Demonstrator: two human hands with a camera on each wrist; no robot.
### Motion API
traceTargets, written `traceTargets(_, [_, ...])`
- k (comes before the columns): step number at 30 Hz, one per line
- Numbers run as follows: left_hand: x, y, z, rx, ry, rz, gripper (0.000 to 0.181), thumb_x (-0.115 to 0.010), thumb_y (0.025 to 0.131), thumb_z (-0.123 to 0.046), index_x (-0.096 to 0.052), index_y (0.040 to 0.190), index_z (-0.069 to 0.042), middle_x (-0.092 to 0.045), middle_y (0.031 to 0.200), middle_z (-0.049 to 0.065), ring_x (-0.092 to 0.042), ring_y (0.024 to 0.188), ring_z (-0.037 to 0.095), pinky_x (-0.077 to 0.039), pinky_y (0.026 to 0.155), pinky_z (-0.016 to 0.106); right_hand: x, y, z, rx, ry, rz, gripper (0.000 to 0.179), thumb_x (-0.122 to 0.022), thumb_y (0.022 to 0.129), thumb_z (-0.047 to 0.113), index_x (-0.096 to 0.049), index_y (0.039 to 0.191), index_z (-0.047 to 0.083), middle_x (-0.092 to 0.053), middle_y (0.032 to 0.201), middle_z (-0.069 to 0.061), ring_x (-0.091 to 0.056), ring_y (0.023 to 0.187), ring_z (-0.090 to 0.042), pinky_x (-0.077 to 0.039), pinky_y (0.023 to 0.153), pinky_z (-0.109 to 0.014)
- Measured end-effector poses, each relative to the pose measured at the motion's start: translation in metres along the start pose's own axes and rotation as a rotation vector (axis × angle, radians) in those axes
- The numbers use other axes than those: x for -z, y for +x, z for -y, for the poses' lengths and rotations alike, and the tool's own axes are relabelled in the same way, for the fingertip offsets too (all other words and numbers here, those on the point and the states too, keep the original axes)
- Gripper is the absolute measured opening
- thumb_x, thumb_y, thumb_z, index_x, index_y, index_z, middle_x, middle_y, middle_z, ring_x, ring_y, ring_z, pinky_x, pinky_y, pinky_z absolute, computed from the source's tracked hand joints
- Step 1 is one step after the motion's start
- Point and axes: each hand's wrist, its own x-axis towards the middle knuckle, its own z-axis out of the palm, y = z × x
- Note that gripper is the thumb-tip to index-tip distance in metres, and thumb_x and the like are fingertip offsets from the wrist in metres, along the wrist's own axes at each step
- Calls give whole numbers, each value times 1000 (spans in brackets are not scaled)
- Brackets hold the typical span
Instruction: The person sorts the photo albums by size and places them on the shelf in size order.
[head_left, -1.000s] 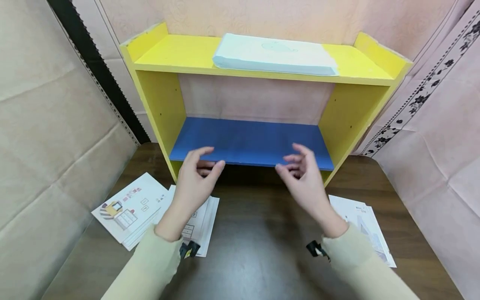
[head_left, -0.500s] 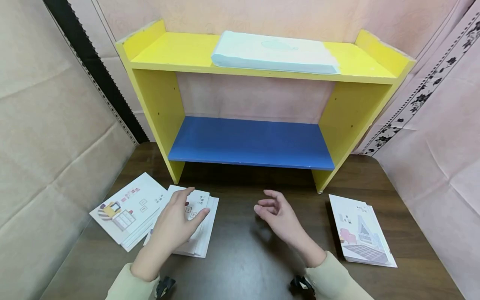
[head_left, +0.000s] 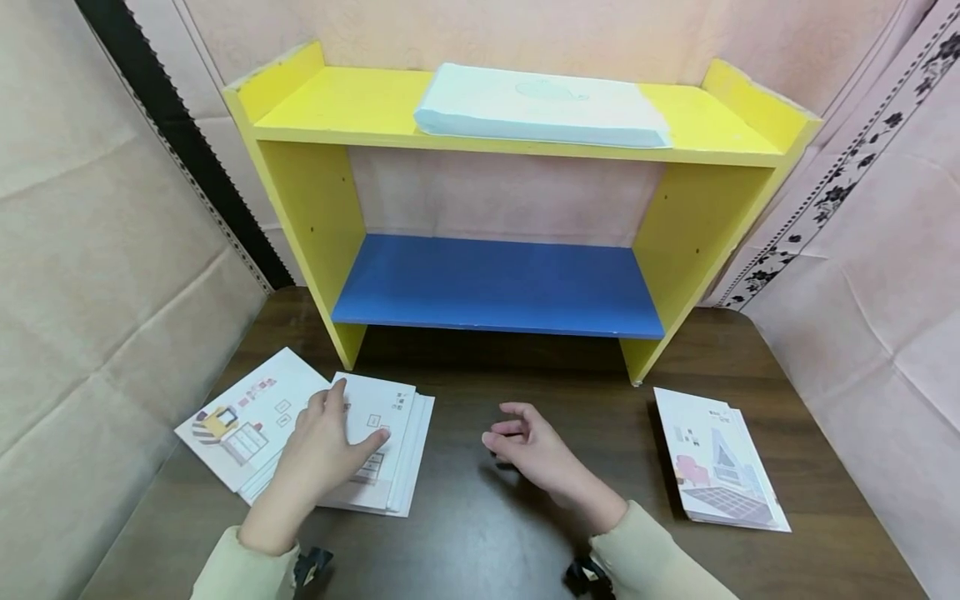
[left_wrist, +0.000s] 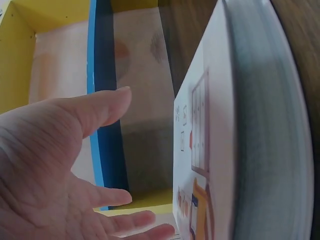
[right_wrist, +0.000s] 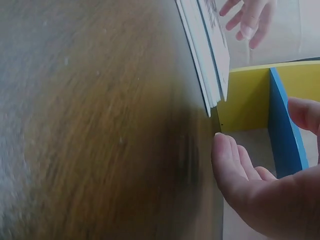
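Note:
A stack of white books (head_left: 382,442) with printed drawings lies at the left of the table, and another white book pile (head_left: 262,408) fans out beside it. My left hand (head_left: 322,450) is over the stack with thumb and fingers spread. In the left wrist view that hand (left_wrist: 65,150) stands apart from the cover of a thick book (left_wrist: 215,125), nothing in its grasp. Low over the table, right of the stack, my right hand (head_left: 536,450) holds nothing; its fingers are loosely bent. The right wrist view has its fingers (right_wrist: 232,160) pointing toward the stack's edges (right_wrist: 205,55).
A yellow shelf unit (head_left: 307,225) with a blue lower board (head_left: 498,283) stands at the back. A pale blue and white packet (head_left: 540,104) lies on its top. More white books (head_left: 720,458) lie at the right. Cloth (head_left: 112,292) hangs around the table (head_left: 465,533).
Both hands have come down and back from in front of the blue board. The left has moved left over the books, and the right has moved left above the table.

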Motion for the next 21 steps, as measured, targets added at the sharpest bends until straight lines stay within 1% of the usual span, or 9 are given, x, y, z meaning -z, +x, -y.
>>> traceTargets(6, [0,4,7,58,21,44,104,-73,82,-48,-17,148,9,-32,138,38,-36,122,54,-34,97,66,-3,2,-1,-26,44,46,77,-70,89,38,-29,147,6,-53,129,-15,-61,106,-33,-49,92,-46])
traceTargets(10, [0,5,14,84,25,82,103,-71,83,-47,-16,146,13,-30,138,41,-33,124,58,-32,98,66,-9,5,-1,-50,77,75,77,-70,90,35,-29,146,3,-55,126,-15,-61,107,-32,-49,92,-44])
traceTargets(16, [-2,5,23,88,13,172,106,-69,86,-48,-12,143,21,-23,137,47,-30,125,60,-31,100,64,-15,6,2,-82,110,104,75,-70,90,32,-30,145,0,-56,123,-16,-60,111,-32,-50,91,-42])
traceTargets(21, [-4,4,25,101,3,202,109,-69,85,-50,-9,144,20,-20,138,48,-31,125,61,-33,98,65,-20,5,4,-108,152,120,74,-70,90,30,-30,145,-2,-56,124,-16,-57,114,-33,-49,93,-44])
